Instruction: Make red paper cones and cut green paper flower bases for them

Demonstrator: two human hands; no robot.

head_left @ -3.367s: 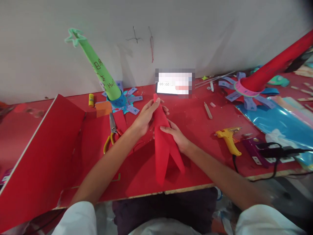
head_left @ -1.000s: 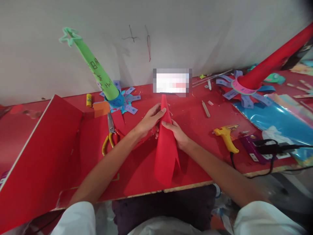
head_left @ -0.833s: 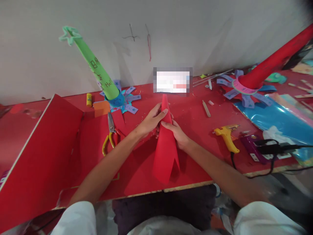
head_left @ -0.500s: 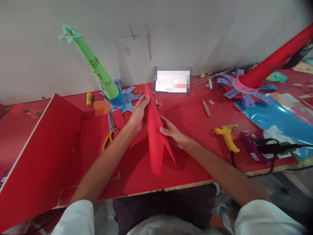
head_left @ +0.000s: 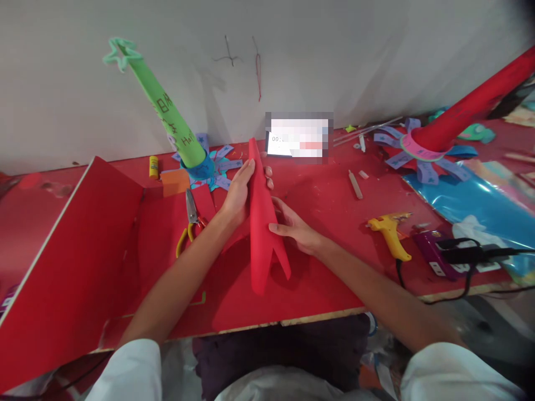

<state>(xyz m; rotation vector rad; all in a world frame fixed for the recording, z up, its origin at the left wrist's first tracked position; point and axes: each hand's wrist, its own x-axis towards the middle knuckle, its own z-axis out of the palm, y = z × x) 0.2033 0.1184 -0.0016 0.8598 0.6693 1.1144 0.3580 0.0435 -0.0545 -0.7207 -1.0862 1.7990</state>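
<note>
A red paper cone [head_left: 259,239], rolled from a sheet, is held up over the red table in both hands. Its narrow tip points away from me, and its wide end, with a loose pointed flap, faces me. My left hand [head_left: 240,192] is wrapped round the upper part, thumb on the near face and fingertips showing past the right side. Lower down, my right hand [head_left: 295,225] pinches the cone's right edge by the flap, thumb on top. Scissors [head_left: 191,214] with yellow and red handles lie left of my left hand.
A green paper cone [head_left: 169,117] with a star stands at back left, beside a glue stick [head_left: 154,167]. A phone [head_left: 297,138] leans on the wall. Rightward are a yellow glue gun [head_left: 389,231], a purple box [head_left: 437,256] and a red cone [head_left: 472,103]. A red board [head_left: 75,267] stands left.
The red paper cone has turned slightly, its wide end swinging left and the flap now lower left than before. Both hands keep their hold on it.
</note>
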